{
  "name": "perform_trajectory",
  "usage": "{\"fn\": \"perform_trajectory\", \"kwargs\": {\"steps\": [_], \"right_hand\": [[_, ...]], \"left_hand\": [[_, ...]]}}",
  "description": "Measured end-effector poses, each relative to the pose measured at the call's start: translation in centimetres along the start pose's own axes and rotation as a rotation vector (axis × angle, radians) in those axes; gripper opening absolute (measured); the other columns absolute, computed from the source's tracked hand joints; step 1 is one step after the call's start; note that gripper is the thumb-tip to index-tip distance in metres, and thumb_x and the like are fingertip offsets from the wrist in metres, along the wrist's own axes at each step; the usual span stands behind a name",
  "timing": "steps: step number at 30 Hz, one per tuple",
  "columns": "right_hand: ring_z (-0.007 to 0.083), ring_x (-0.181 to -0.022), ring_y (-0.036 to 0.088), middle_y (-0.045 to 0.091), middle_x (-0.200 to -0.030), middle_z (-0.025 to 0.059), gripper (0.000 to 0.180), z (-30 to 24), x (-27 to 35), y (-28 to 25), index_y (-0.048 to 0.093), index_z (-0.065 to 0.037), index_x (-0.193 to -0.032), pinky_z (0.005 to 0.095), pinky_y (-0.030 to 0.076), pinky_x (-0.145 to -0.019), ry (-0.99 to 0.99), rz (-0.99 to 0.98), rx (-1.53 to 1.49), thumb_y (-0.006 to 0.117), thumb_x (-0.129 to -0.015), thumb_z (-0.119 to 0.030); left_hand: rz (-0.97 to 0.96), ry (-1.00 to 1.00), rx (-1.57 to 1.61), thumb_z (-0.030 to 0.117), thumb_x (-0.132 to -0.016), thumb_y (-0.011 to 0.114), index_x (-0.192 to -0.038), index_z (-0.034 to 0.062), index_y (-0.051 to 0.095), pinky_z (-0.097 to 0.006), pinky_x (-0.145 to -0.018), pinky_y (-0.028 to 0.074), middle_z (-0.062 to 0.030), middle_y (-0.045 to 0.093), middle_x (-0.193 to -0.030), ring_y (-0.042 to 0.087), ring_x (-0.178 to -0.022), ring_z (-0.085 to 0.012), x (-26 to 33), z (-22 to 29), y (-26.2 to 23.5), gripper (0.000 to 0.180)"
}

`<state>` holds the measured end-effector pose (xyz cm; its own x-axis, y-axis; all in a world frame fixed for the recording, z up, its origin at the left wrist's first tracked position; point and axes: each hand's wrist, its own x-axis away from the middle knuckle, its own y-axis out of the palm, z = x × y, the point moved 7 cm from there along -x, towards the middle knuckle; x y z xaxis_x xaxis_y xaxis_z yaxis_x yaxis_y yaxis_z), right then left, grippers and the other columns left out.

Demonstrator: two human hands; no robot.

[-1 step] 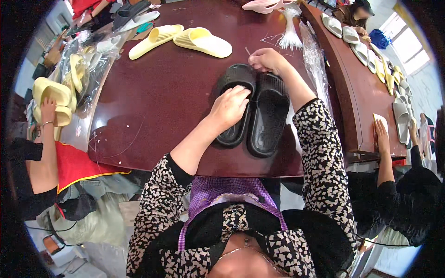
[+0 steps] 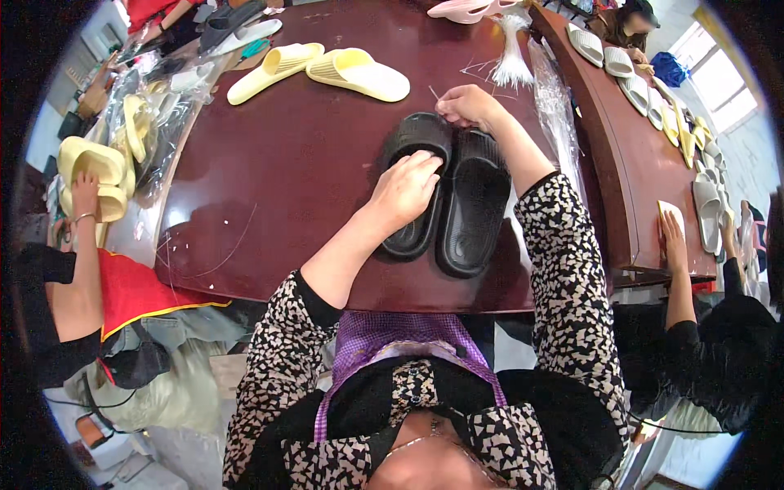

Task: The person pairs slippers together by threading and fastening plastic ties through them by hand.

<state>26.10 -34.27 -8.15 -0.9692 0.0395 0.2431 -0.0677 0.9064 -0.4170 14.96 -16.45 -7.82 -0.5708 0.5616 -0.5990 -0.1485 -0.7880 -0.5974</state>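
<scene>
A pair of black slippers lies side by side on the dark red table, toes pointing away from me: the left slipper [image 2: 418, 132] and the right slipper [image 2: 472, 216]. My left hand [image 2: 404, 192] is closed on the left slipper's strap, its fingertips at the inner edge beside the other slipper. Just beyond the toes, my right hand [image 2: 471, 106] pinches a thin plastic tie [image 2: 434, 94], whose end sticks out to the left of the fingers. Where the rest of the tie runs is hidden by the hand and straps.
Yellow slippers [image 2: 359, 75] lie at the table's far side. A bundle of thin white ties [image 2: 513, 53] and clear plastic bags [image 2: 555, 106] are to the right. Co-workers' hands touch yellow slippers [image 2: 90, 159] at left and a pale piece [image 2: 671, 214] at right.
</scene>
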Motion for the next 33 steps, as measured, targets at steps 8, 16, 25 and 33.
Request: {"fn": "perform_trajectory", "kwargs": {"steps": [8, 16, 25, 33], "right_hand": [[0.008, -0.054, 0.045, 0.053, -0.063, -0.0015, 0.011, -0.8, 0.4, 1.0, 0.066, -0.004, -0.086, 0.0236, 0.036, -0.047, 0.027, 0.081, 0.163, 0.062, -0.083, -0.014], [0.0123, -0.059, 0.051, 0.06, -0.067, 0.0045, 0.012, -1.6, 1.0, 0.9, 0.069, -0.003, -0.083, 0.0286, 0.041, -0.053, -0.041, 0.173, 0.179, 0.067, -0.076, -0.012], [0.0085, -0.06, 0.05, 0.06, -0.072, 0.0018, 0.01, -2.0, 1.3, 1.2, 0.064, -0.002, -0.086, 0.0225, 0.04, -0.054, -0.024, -0.019, -0.095, 0.062, -0.082, -0.011], [0.0084, -0.064, 0.052, 0.059, -0.073, 0.0004, 0.006, -3.3, 2.3, 1.9, 0.061, -0.002, -0.086, 0.021, 0.042, -0.058, -0.193, 0.008, -0.381, 0.059, -0.087, -0.008]], "left_hand": [[-0.051, -0.012, -0.006, 0.007, -0.083, 0.054, -0.111, -0.0003, 0.054, -0.04, -0.087, 0.045, -0.0167, 0.054, -0.112, 0.054, -0.102, -0.0346, -0.4, 1.2, -0.5, 0.028], [-0.086, -0.063, -0.015, 0.007, -0.084, 0.054, -0.114, -0.0006, 0.051, -0.04, -0.089, 0.045, -0.0168, 0.05, -0.117, 0.053, -0.105, -0.0344, -0.5, 1.4, -0.9, 0.031], [-0.113, -0.096, -0.049, 0.008, -0.084, 0.055, -0.115, -0.0001, 0.051, -0.041, -0.087, 0.046, -0.0163, 0.05, -0.116, 0.054, -0.102, -0.0361, -1.1, 1.4, -0.7, 0.032], [0.337, -0.119, 0.183, 0.009, -0.081, 0.06, -0.094, 0.0005, 0.063, -0.033, -0.068, 0.049, -0.0123, 0.06, -0.079, 0.06, -0.072, -0.0274, -2.6, 1.0, -6.9, 0.016]]}}
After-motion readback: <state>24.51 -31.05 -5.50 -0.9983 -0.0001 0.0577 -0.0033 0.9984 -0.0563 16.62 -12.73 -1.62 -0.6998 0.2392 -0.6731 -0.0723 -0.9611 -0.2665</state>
